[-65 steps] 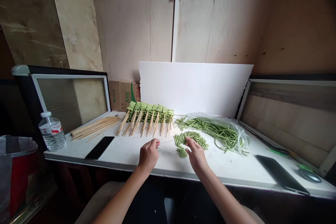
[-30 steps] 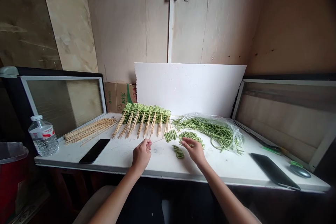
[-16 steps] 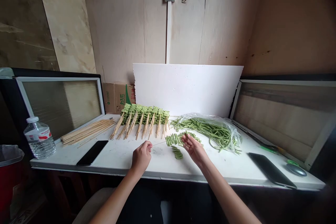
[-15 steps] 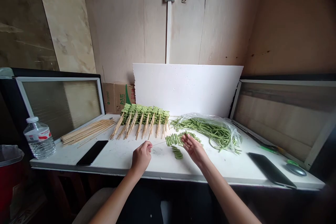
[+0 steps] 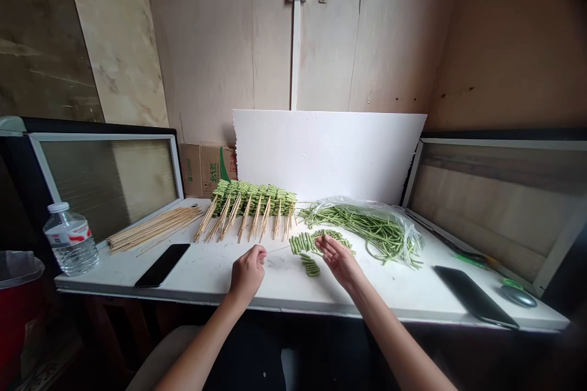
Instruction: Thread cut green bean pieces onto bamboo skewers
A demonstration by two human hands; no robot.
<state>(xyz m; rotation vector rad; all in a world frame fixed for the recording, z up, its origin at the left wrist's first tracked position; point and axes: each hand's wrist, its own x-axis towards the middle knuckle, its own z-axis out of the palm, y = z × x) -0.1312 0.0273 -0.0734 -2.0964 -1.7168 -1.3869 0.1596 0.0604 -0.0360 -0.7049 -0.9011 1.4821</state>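
My left hand (image 5: 247, 270) is closed around the end of a thin bamboo skewer (image 5: 277, 250) that points right. Along the skewer sits a row of short green bean pieces (image 5: 301, 243), side by side. My right hand (image 5: 340, 261) has its thumb and fingertips pinched at the right end of this row, on a bean piece mostly hidden by the fingers. Just below, a small group of cut bean pieces (image 5: 310, 266) lies on the table. Behind my right hand is a pile of more cut pieces (image 5: 339, 237), partly covered by it.
Stacked bean skewers (image 5: 257, 198) stand at the back left, sticks forward. Loose bamboo skewers (image 5: 153, 229), a black phone (image 5: 162, 266) and a water bottle (image 5: 72, 241) lie left. Long beans (image 5: 367, 224) in a plastic bag, another dark phone (image 5: 474, 296) and a mouse (image 5: 518, 296) are right.
The bean piece that stuck up above my right fingertips no longer shows there; those fingertips now sit slightly lower, at the row's end. My left hand has hardly moved.
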